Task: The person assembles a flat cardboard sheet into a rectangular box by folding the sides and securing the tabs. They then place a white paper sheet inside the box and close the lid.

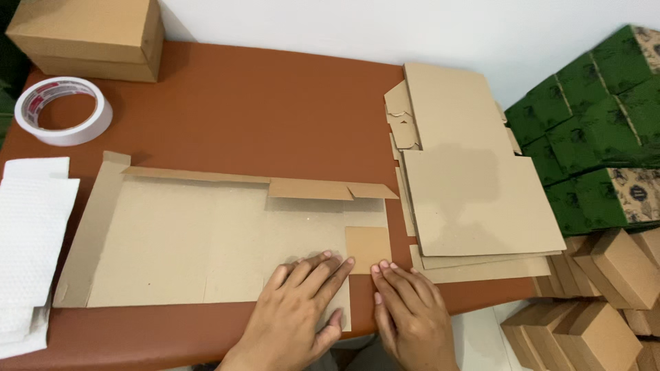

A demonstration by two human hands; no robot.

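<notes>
Both hands press flat on an unfolded cardboard box blank (pixel 206 240) that lies across the middle of the reddish-brown worktop (pixel 261 110). The left hand (pixel 302 309) rests palm down at about 6 o'clock on the sheet, fingers (pixel 323 271) spread and straight, gripping nothing. The right hand (pixel 412 312) sits just beside it at the blank's 5 o'clock corner, fingers likewise flat and open, fingertips touching a small square flap (pixel 368 249). Along the blank's far edge, at 12 o'clock, a long flap (pixel 261 182) is already creased upward, and a side flap (pixel 93 227) lifts at 9 o'clock.

The blank looks light, thin and stiff along its panels but ready to bend at the scored lines; it is best taken by a flap edge near a crease, since the flat sheet offers little to pinch.

At 3 o'clock lies a stack of flat blanks (pixel 474 185), at 10 o'clock a roll of tape (pixel 65 110), at 11 o'clock a closed carton (pixel 89 34), at 9 o'clock white bubble wrap (pixel 31 233)
</notes>
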